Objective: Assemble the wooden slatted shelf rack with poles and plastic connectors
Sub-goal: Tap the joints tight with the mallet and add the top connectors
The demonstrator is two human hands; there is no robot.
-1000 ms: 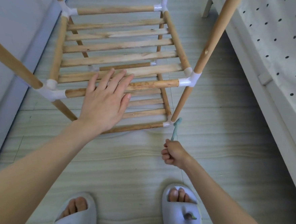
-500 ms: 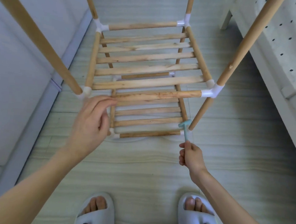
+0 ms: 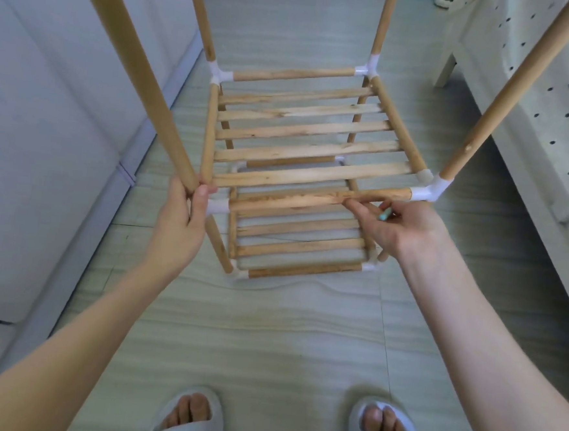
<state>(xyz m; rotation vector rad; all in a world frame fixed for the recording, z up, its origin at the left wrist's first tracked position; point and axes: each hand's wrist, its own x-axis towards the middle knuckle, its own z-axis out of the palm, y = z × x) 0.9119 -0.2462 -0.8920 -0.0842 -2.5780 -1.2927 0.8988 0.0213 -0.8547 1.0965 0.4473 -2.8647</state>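
The wooden rack stands on the floor with two slatted shelves: an upper shelf (image 3: pixel 301 142) and a lower shelf (image 3: pixel 294 246). White plastic connectors (image 3: pixel 429 190) join the poles at the corners. My left hand (image 3: pixel 185 215) grips the foot of the near-left upright pole (image 3: pixel 141 80) at the upper shelf's front-left corner. My right hand (image 3: pixel 393 229) holds a small light-blue tool (image 3: pixel 385 215), and its fingers touch the upper shelf's front rail (image 3: pixel 311 200).
A pale wall and skirting run along the left. A white bed (image 3: pixel 533 108) with a dotted cover stands at the right. My feet in grey slippers (image 3: pixel 188 420) stand on the light floor below the rack.
My left hand has closed on the near-left pole at the corner. My right hand has risen from the lower front-right corner to the upper front rail, still holding the blue tool.
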